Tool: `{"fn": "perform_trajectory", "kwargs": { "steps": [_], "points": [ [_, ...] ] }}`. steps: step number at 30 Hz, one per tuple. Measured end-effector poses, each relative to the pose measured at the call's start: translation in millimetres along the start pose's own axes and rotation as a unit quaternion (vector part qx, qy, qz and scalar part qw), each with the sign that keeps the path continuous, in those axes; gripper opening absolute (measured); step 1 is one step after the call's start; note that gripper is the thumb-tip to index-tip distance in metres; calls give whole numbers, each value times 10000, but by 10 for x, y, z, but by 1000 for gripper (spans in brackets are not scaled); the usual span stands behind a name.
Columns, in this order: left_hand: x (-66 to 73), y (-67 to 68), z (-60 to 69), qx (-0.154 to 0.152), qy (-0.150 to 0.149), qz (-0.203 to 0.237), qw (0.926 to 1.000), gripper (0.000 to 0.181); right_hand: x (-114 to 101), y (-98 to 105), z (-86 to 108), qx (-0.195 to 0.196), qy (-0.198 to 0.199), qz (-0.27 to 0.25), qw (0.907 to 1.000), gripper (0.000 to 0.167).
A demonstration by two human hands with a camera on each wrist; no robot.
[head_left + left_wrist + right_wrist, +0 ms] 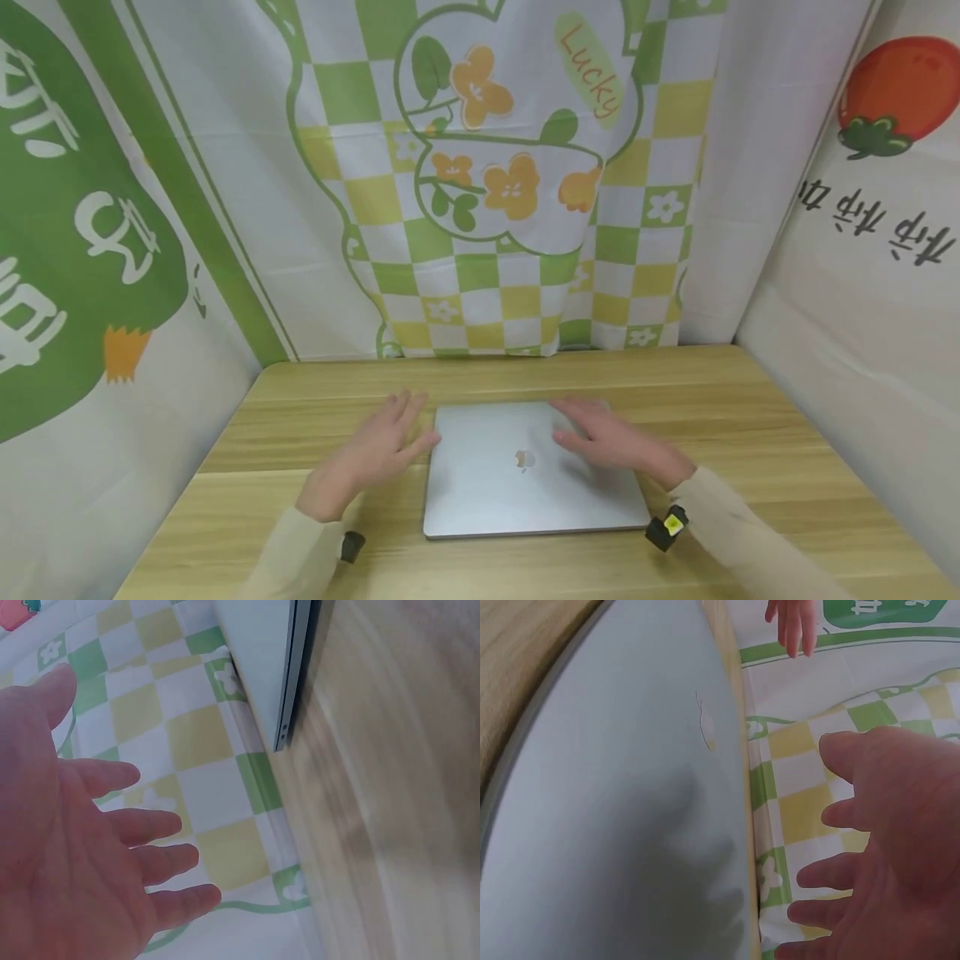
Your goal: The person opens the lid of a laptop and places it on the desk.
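Note:
A closed silver laptop (pixel 517 492) lies flat on the wooden table. My left hand (pixel 377 446), fingers spread, is beside its left edge with the thumb near that edge. The left wrist view shows this hand (pixel 90 832) with nothing in it and the laptop's corner (pixel 262 652) apart from it. Over the laptop's upper right part is my right hand (pixel 618 437), fingers extended. In the right wrist view that hand (pixel 900 840) hovers above the lid (pixel 607 802), holding nothing, and its shadow falls on the lid.
The wooden tabletop (pixel 750 433) extends around the laptop. A checkered green and yellow cloth (pixel 495 292) hangs at the table's back edge, and printed cloths (pixel 862 333) hang at both sides. Each wrist has a small black device, the right one (pixel 663 529) with a yellow patch.

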State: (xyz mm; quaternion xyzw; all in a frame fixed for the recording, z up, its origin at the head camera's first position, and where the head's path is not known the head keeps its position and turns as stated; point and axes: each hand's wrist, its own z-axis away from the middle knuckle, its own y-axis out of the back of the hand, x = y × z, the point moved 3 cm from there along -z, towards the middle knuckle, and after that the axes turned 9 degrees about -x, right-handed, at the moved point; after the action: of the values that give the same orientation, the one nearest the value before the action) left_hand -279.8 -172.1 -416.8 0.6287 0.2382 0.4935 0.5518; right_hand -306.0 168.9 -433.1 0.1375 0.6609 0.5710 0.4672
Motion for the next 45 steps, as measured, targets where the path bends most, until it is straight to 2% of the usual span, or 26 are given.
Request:
{"fn": "perform_trajectory", "kwargs": {
  "steps": [5, 11, 16, 20, 26, 30, 37, 40, 45],
  "points": [
    [17, -93, 16, -69, -8, -11, 10000, 81, -67, -55, 5, -95, 25, 2, 10000, 61],
    [34, -228, 48, -248, 23, 42, 9997, 84, -153, -113, 62, -378, -170, -6, 9991, 62],
    [87, -287, 103, -357, 94, 181, 9992, 88, -220, -178, 86, -530, -54, 154, 9985, 61],
    [122, -341, 131, -318, 32, 163, 9994, 90, -275, -216, 90, -652, -6, 185, 9977, 62],
    [154, -440, 167, -454, -85, -184, 9988, 89, -319, -252, 110, -741, -234, 30, 9970, 61],
    [160, -491, 204, -617, -163, -403, 9972, 89, -356, -286, 122, -851, -205, 27, 9962, 63],
    [158, -522, 251, -726, -310, -725, 9942, 89, -417, -367, 136, -936, -35, 363, 9949, 63],
    [158, -533, 271, -754, -386, -886, 9925, 88, -440, -435, 144, -1050, 98, 644, 9923, 65],
    [147, -573, 313, -859, -494, -1021, 9898, 88, -473, -547, 158, -1197, 95, 1157, 9860, 67]
  ]
}}
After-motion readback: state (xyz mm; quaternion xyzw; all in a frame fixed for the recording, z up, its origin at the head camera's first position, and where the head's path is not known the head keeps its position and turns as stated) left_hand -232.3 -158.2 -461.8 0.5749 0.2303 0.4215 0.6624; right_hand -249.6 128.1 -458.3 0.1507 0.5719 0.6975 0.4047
